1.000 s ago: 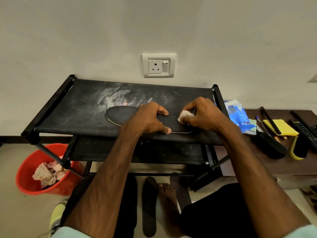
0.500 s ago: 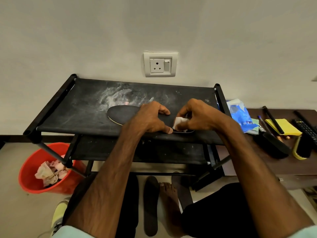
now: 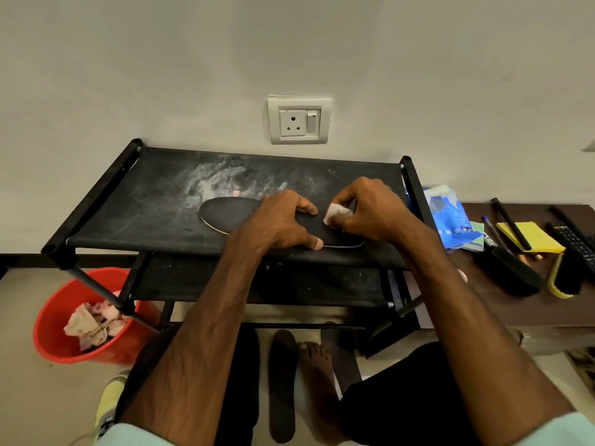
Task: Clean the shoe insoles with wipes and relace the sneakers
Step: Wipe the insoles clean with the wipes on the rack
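A black insole point(image 3: 230, 212) lies flat on the top shelf of a black rack point(image 3: 154, 201), toe end to the left. My left hand point(image 3: 283, 220) rests on its middle, fingers curled over the far edge and thumb at the near edge, holding it down. My right hand point(image 3: 370, 210) pinches a small white wipe point(image 3: 335, 213) against the insole's right part. Two more dark insoles, one point(image 3: 282, 384) by a bare foot and one point(image 3: 341, 358) to its right, lie on the floor below. A pale yellow-green sneaker point(image 3: 108, 403) shows at the lower left.
A red bucket point(image 3: 58, 317) with crumpled used wipes stands on the floor at the left. A blue wipes pack point(image 3: 449, 217) lies right of the rack on a brown table point(image 3: 515, 310), with brushes, pens, yellow notes and a remote. A wall socket point(image 3: 299, 120) is behind.
My right hand with the wipe has moved back up and slightly right along the insole after dipping toward the near edge. My left hand has stayed in place.
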The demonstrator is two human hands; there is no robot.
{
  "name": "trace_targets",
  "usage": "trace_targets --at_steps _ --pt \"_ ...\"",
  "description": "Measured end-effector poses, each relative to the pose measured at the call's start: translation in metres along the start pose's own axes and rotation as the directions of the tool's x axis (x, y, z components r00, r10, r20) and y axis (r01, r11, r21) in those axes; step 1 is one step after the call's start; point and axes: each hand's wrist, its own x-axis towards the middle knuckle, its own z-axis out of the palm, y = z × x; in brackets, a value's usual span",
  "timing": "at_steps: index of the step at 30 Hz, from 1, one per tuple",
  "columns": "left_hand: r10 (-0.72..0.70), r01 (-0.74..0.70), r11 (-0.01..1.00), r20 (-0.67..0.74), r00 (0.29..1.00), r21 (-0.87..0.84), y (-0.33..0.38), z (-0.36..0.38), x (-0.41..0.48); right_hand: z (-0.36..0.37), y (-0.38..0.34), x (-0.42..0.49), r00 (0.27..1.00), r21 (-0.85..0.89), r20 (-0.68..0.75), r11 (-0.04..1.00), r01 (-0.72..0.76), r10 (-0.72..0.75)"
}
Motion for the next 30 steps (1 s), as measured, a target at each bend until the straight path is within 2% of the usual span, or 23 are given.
trace_targets --at_steps 2,5,6,7,9,12,14,19,23,26,30 --pt "-0.002 0.002 1.0 0.003 1.0 -0.003 0.0 0.0 0.0 0.0 0.0 0.0 1.0 0.003 0.015 1.0 0.014 -0.014" --pt "0.011 -0.011 1.0 0.008 1.0 0.004 -0.001 0.0 0.001 0.001 -0.003 -0.006 0.984 0.097 0.157 0.993 0.069 -0.084" --pt "0.015 -0.015 1.0 0.006 1.0 0.007 -0.001 0.0 0.001 0.0 -0.002 -0.008 0.987 0.097 0.146 0.994 0.055 -0.069" --pt "0.017 -0.017 1.0 0.0 1.0 0.008 -0.002 0.0 0.001 0.0 0.0 -0.008 0.996 0.065 0.083 0.997 0.033 -0.038" --pt "0.02 -0.02 1.0 -0.013 1.0 0.001 -0.004 0.0 0.001 -0.003 0.011 -0.006 0.991 -0.033 -0.133 0.999 -0.035 0.03" --pt "0.025 -0.026 1.0 -0.022 0.999 -0.016 -0.006 0.001 0.001 -0.01 0.031 -0.008 0.924 0.076 -0.377 0.996 -0.04 0.066" --pt "0.024 -0.025 0.999 -0.023 0.999 -0.021 -0.007 0.002 0.001 -0.016 0.038 -0.013 0.906 0.134 -0.419 0.991 -0.012 0.067" --pt "0.025 -0.025 0.999 -0.014 1.0 -0.026 -0.008 0.002 0.002 -0.015 0.04 -0.018 0.971 0.154 -0.238 0.988 0.031 0.007" --pt "0.036 -0.036 0.999 -0.024 0.999 -0.006 -0.007 0.002 0.002 -0.006 0.028 -0.008 0.993 0.1 -0.103 0.992 0.075 -0.065" --pt "0.025 -0.025 1.0 -0.033 0.999 -0.005 -0.007 0.004 0.003 -0.004 0.022 -0.002 1.0 0.067 -0.005 0.998 0.017 -0.016" --pt "0.017 -0.019 1.0 -0.049 0.999 -0.022 -0.007 0.004 0.003 -0.016 0.019 -0.012 0.998 0.01 0.054 1.0 -0.015 0.014"
